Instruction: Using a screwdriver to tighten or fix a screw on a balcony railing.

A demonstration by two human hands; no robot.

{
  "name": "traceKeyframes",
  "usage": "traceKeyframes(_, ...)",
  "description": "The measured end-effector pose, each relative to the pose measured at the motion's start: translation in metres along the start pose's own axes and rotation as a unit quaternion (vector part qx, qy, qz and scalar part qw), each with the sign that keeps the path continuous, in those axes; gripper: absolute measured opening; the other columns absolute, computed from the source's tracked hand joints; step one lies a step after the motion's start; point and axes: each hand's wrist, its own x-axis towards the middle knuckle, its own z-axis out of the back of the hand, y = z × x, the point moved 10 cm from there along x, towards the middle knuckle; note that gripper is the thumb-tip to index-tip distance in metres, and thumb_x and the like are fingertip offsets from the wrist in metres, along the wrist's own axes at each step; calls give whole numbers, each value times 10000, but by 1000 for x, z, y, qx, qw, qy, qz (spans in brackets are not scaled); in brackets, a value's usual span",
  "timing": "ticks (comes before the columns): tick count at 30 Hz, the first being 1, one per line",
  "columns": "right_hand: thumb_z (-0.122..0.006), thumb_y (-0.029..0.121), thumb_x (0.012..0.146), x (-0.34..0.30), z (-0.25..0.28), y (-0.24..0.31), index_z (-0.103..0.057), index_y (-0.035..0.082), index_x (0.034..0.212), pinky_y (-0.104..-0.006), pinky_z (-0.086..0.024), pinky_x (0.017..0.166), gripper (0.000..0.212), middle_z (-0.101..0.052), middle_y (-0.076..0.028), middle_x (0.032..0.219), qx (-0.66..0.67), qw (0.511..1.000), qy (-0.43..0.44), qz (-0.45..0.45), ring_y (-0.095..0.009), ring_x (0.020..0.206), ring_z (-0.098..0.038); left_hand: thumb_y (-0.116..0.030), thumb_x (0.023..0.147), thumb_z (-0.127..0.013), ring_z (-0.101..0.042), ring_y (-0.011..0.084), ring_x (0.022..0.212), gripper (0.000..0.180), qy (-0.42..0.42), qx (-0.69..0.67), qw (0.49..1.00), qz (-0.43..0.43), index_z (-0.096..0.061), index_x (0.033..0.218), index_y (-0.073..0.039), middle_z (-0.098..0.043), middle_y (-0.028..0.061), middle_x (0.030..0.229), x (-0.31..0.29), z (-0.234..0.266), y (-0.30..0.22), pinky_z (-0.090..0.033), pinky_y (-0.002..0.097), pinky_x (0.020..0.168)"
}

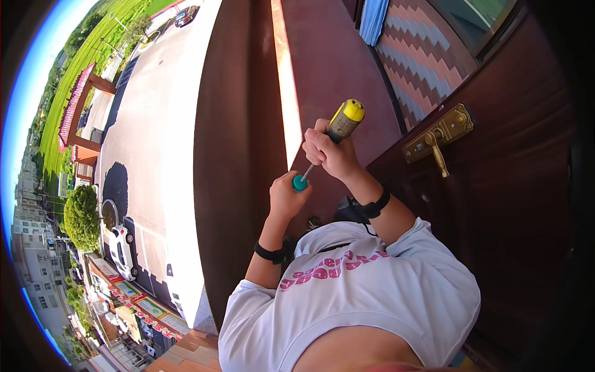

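Note:
My right hand (330, 152) is closed round the lower part of a yellow and black screwdriver handle (347, 118), whose butt points up and to the right. Its thin metal shaft (307, 173) slants down to the left, towards a teal round-ended object (300, 183). That object sits in my closed left hand (287, 193), with only its end showing. The fingers hide the rest, so its kind is not clear. Whether the shaft's tip touches the teal end or passes behind it, I cannot tell.
A dark red door (496, 186) with a brass lever handle (439, 158) stands close on my right. On my left runs a dark brown ledge (226, 155). Beyond it, far below, lie a paved yard (145, 93), parked cars and a round tree (82, 217).

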Motion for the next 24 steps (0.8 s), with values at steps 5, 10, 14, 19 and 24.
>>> traceKeyframes(5,-599,201,984,139,73,-34,-386,140,712,-233,-203,399,351,-362,45,520,8,991,-133,4,-49,403,-292,-393,800,-781,-588,384,590,449,54,-58,996,48,-571,704,-8,-583,188,634,142,-4,79,-465,416,557)
traceKeyframes(10,-614,205,975,265,165,-52,-407,130,769,-225,-260,394,301,-388,44,542,-20,972,-234,30,-51,405,-330,-412,800,-786,-642,357,628,427,91,-39,995,-3,-597,813,-29,-606,161,643,295,-14,117,-488,410,569)
traceKeyframes(14,-582,181,989,359,206,-81,-415,123,804,-223,-283,423,256,-402,36,577,28,970,-241,28,-52,439,-354,-338,824,-750,-627,382,629,338,88,-1,996,-6,-586,786,-46,-596,168,643,399,-9,163,-487,417,560)
traceKeyframes(19,-546,142,1007,491,224,-76,-432,100,847,-222,-293,460,201,-409,24,614,-51,986,-153,39,-51,491,-356,-305,799,-735,-636,375,645,285,103,-1,993,-50,-597,766,-58,-601,160,651,542,9,180,-499,428,572)
traceKeyframes(24,-556,107,997,602,306,-86,-434,97,807,-238,-316,466,226,-402,28,582,-50,978,-182,85,-58,481,-381,-263,726,-735,-644,364,660,235,142,-12,985,-95,-623,780,-64,-625,154,675,692,-25,219,-511,447,593)
